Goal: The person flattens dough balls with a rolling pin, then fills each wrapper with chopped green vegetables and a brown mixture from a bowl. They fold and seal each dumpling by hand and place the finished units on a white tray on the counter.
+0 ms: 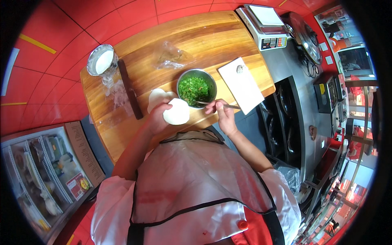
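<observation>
On the fingers of my left hand (157, 118) lies a round white dough wrapper (176, 111), its face bare. My right hand (225, 115) grips the handle of a thin metal utensil (231, 106); the other end dips into chopped green filling (193, 88). That filling sits in a round steel bowl (212, 82) just beyond my hands. More dough wrappers (155, 97) rest on the wooden table (208, 39), partly hidden behind my left hand. Right of the bowl is a white board (242, 84) with a small grey round object (239, 69) on it.
A dark rolling pin (130, 88) lies left of the wrappers. Near the left edge stands a plastic-wrapped bowl of white powder (102, 61). A clear plastic bag (171, 56) lies behind the steel bowl. At right are a digital scale (263, 27) and a steel counter (278, 61); a glass-fronted fridge (39, 177) stands at lower left.
</observation>
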Available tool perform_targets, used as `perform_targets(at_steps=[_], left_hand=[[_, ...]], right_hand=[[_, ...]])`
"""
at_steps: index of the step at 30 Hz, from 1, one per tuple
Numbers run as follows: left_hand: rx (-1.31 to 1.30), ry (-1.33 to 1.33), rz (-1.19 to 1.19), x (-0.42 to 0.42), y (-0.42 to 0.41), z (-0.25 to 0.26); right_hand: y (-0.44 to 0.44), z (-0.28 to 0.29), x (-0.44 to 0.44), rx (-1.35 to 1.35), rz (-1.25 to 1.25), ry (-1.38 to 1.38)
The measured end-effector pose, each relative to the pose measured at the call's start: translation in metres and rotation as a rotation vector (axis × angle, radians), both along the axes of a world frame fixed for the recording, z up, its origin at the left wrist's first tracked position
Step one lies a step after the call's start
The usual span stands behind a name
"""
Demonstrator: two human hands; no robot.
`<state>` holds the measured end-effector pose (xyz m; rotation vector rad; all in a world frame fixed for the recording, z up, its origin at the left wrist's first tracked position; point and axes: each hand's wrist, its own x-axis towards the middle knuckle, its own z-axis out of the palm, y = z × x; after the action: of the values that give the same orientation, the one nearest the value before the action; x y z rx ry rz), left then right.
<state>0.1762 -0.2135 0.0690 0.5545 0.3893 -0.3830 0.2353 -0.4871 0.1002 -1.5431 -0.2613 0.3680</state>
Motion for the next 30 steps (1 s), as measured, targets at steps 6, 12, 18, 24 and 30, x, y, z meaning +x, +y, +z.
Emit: perform_targets(at_steps=[6,12,18,24,30], left_hand=[[0.096,0.082,-0.012,-0.004,0.004,-0.01],[0.186,0.059,0.028,-0.006,0.021,0.017],[0.321,-0.092,0.129,0.018,0.019,0.04],[0.363,-0.091,0.259,0.029,0.018,0.027],[0.314,0.032,0.296,0.028,-0.008,0.018]], right_hand=[[-0.008,-0.029,0.004,0.273,-0.256,0.403],[-0.008,-0.028,0.002,0.402,-0.364,0.538],[0.0,-0.024,0.016,0.199,-0.35,0.321],[0.012,-0.011,0.018,0.264,-0.39,0.372],[0.02,0.043,-0.014,0.093,-0.299,-0.143]])
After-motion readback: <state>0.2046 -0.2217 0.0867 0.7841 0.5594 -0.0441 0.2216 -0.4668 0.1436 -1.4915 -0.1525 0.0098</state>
